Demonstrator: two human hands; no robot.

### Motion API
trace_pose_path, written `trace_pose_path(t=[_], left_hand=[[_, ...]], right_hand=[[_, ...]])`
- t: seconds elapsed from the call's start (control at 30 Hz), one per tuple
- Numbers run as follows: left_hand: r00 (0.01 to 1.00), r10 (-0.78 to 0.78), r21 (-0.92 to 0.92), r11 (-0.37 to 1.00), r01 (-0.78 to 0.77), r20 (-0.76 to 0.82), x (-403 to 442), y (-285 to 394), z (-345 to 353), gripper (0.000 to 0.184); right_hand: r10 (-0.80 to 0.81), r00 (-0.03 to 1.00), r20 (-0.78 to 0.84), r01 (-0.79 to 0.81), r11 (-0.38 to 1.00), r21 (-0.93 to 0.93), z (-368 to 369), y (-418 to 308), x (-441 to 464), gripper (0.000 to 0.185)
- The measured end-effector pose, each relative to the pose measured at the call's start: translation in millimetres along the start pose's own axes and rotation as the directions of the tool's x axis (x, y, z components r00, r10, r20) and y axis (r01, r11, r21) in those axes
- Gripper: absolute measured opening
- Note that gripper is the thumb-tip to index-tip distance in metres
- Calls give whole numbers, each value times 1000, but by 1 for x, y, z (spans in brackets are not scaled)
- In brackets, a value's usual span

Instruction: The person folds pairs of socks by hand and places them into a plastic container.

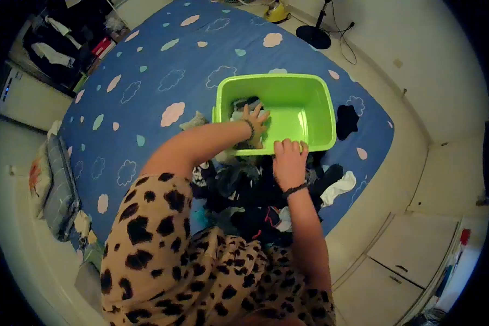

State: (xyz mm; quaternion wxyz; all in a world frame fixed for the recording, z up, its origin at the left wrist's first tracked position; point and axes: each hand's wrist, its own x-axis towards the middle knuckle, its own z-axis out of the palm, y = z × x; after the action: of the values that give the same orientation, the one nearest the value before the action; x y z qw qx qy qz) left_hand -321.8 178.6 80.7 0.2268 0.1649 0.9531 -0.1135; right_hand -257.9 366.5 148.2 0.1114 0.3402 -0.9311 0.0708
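A bright green plastic bin (pixel 304 83) stands on the blue patterned bed. My left hand (pixel 256 122) is inside its left part, fingers spread, over a few grey and dark folded cloth items (pixel 246 103). The right part of the bin's floor shows bare. At the bin's near rim, my right hand (pixel 290 160) has its fingers bent over the edge. Between the bin and my body lies a heap of mostly dark socks and clothes (pixel 239 182). A white sock (pixel 338 188) lies at the heap's right end.
A black cloth item (pixel 347 121) lies right of the bin. Pillows and folded bedding (pixel 61 185) are at the bed's left edge. A black round stand base (pixel 313 37) and a yellow object (pixel 276 12) are on the floor beyond. Low cabinets (pixel 399 266) stand at right.
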Motion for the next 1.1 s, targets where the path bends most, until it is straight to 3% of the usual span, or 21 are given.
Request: trace_pose_path(t=[0.03,0.07,0.1,0.13,0.2,0.23,0.3,0.33,0.37,0.43,0.5,0.53,0.57,0.6,0.63,0.67,0.7,0.8,0.97,1.03,1.1], left_hand=[[1000,-1,-1,1000,1,8,-7,-2,-12,82],[998,14,-182,983,-23,-55,-19,-6,-32,83],[993,21,-353,934,-61,-116,-29,-12,-50,83],[954,36,-369,917,-149,-296,-38,-25,-60,81],[744,40,-409,815,-411,-668,-87,-53,-82,68],[678,26,-419,769,-482,-734,-129,-64,-104,62],[619,-261,-533,790,-304,-741,-200,-73,-107,54],[561,-391,-609,744,-274,-730,-223,-77,-90,47],[488,-600,-772,536,-342,-633,-235,-71,-61,39],[412,-785,-883,365,-296,-463,-244,-63,24,18],[455,-853,-945,125,-301,-258,-245,-18,94,11],[477,-839,-958,166,-233,-261,-241,17,105,10],[601,-744,-948,144,-283,-292,-238,52,99,10],[768,-620,-987,100,-129,-164,-232,77,92,9],[750,-535,-921,243,-306,-390,-219,100,84,9],[734,-449,-859,302,-413,-510,-207,115,59,8],[796,-402,-890,263,-373,-452,-194,126,39,8],[622,-282,-677,412,-609,-731,-115,149,19,9],[672,-158,-626,559,-543,-724,18,170,25,28],[934,-141,-752,638,-167,-327,43,172,30,39],[931,-120,-775,596,-210,-345,53,166,30,43]], right_hand=[[0,1000,29,0,1000,-4,-4,2,0,23],[-1,998,65,-5,996,91,-11,4,-1,42],[2,998,71,-9,995,97,-22,4,-5,42],[2,1000,-13,0,989,148,-34,2,-10,50],[21,990,-143,13,972,235,-44,1,-31,59],[41,978,-206,23,954,298,-49,2,-47,55],[143,963,-227,-21,884,468,-58,-3,-89,38],[154,980,-127,-77,878,472,-67,-9,-108,31],[166,986,-25,-134,869,477,-75,-15,-126,23],[220,975,-32,-151,761,631,-84,-29,-161,12],[253,960,-120,-94,693,714,-117,-39,-170,11],[281,938,-204,-12,613,790,-141,-46,-171,9],[272,891,-364,122,628,769,-164,-49,-173,7],[262,819,-511,249,640,727,-189,-54,-175,4],[273,813,-514,239,648,723,-214,-66,-177,4],[339,629,-700,445,581,681,-239,-79,-180,4],[317,548,-774,530,584,615,-254,-86,-184,4],[240,539,-808,550,626,553,-269,-91,-197,6],[231,532,-815,530,660,533,-276,-93,-213,10],[231,545,-806,515,666,539,-275,-91,-218,12],[233,579,-782,494,662,563,-270,-87,-225,14]])
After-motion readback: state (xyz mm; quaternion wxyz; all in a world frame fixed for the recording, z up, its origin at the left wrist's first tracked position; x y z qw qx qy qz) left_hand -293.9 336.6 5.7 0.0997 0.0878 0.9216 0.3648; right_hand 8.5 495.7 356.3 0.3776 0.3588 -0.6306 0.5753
